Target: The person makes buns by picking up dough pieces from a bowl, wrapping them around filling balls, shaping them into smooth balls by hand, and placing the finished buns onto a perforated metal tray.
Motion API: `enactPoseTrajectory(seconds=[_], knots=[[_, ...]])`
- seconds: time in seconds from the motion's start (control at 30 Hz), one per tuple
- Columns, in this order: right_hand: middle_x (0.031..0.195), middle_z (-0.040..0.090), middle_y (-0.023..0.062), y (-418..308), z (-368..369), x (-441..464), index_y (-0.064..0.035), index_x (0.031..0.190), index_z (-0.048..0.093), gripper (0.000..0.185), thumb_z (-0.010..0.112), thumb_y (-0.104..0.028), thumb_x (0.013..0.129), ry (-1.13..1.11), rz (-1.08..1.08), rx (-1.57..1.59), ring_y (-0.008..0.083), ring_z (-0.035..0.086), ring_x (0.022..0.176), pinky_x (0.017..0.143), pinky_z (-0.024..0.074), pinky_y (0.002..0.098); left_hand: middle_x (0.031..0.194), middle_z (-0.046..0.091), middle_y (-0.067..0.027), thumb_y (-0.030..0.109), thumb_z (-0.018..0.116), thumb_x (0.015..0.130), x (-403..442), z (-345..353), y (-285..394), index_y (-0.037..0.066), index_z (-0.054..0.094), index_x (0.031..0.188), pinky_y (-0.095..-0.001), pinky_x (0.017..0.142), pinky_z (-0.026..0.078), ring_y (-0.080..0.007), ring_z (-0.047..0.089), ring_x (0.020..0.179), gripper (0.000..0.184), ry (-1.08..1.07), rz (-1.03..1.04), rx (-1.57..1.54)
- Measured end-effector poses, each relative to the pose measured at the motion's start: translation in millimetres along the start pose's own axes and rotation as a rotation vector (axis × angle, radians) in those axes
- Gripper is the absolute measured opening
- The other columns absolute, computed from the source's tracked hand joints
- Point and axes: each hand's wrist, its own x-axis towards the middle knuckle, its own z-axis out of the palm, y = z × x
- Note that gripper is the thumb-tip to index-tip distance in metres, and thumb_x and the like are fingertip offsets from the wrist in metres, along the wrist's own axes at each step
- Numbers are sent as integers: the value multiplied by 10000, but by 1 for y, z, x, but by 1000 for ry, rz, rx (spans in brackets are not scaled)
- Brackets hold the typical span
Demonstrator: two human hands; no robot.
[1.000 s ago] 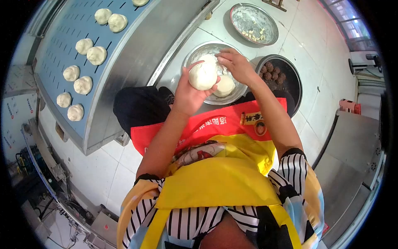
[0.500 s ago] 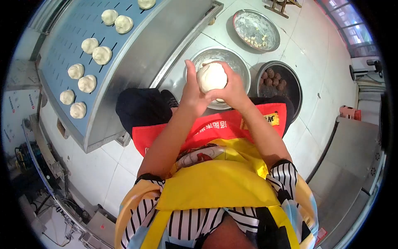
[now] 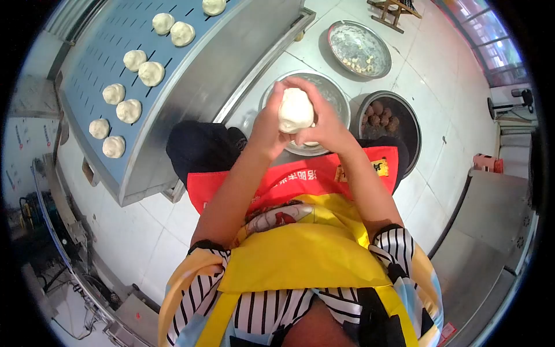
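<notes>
A white dough ball is cupped between my two hands, above a metal basin on the floor. My left hand wraps its left side. Around the right side curl the fingers of my right hand. The ball looks taller than wide, and its underside is hidden by my palms. More dough shows in the basin just beneath my hands. To the right, a dark round pan holds several brown balls of filling.
At the left, a steel-framed table with a slotted blue top bears several white dough buns. Farther off on the floor lies a floury metal bowl with small scraps, near a wooden stool. A steel cabinet stands at right.
Both hands have closed in around the dough ball, squeezing it narrower and taller. The view has shifted slightly, so the table and bowls sit a little lower and farther right.
</notes>
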Motion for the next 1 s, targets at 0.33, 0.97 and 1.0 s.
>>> enactPoseTrajectory(seconds=[0.33,0.97,1.0], knots=[[970,618,140,-17,5,3,-17,1076,564,647,839,-292,559,80,184,-93,260,613,912,799,486,361,1119,608,-81,705,298,880,-4,-5,11,75,532,1189,-411,910,457,-201,583,1060,740,-115,-91,46],[1054,612,170,-15,14,2,-44,1108,547,619,801,-286,598,-2,237,-117,283,588,1019,860,467,352,1113,609,-81,649,297,916,-2,-16,1,81,517,1208,-396,890,481,-212,586,1067,676,-78,-51,-105],[1061,610,177,-12,17,2,-48,1109,545,618,799,-289,600,32,261,-166,290,589,1020,858,468,351,1115,608,-81,648,298,916,-3,-15,1,80,516,1209,-393,891,480,-211,584,1069,676,-78,-64,-64]])
